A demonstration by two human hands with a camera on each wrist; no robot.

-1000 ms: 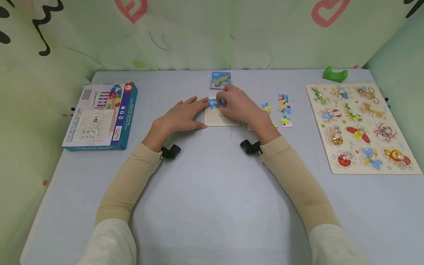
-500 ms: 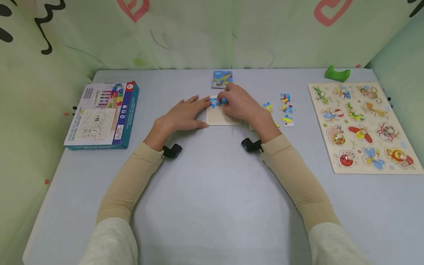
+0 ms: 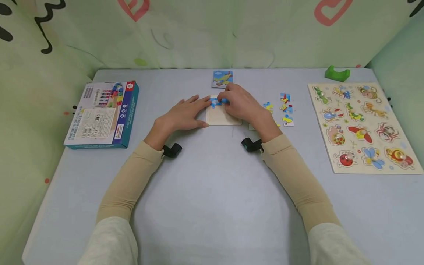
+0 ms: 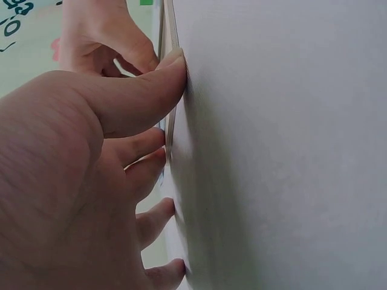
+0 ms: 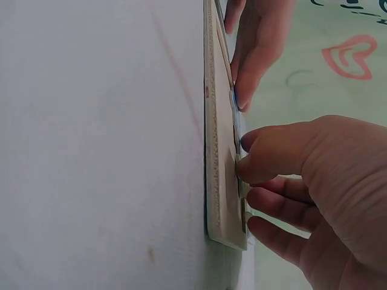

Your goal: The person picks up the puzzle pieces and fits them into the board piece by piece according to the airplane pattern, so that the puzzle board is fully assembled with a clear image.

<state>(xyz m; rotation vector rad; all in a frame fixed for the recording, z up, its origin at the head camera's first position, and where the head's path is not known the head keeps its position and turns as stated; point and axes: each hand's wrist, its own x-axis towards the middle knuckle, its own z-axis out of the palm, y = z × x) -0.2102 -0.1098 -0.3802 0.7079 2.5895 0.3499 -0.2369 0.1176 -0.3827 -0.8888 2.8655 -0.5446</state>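
Note:
A small wooden puzzle tray (image 3: pixel 220 117) lies between the two hands, with blue jigsaw pieces (image 3: pixel 215 102) along its far edge. My left hand (image 3: pixel 183 115) rests at the tray's left side, fingers spread and fairly straight; in the left wrist view its thumb (image 4: pixel 160 81) touches the tray's edge. With curled fingers, my right hand (image 3: pixel 243 104) pinches a blue puzzle piece (image 3: pixel 225 100) at the far part of the tray. The right wrist view has the right fingertips low against the tray (image 5: pixel 213 169); they hide most of that piece.
Behind the tray lies a plane picture (image 3: pixel 222 78). Several loose puzzle pieces (image 3: pixel 286 109) are to the right, some partly behind the right wrist. A boxed set (image 3: pixel 96 117) sits left, an insect peg board (image 3: pixel 364 127) right, a green block (image 3: pixel 337 74) behind it.
The head view has shifted slightly. Both hands stay nearly in place, the right fingers still on the blue puzzle piece.

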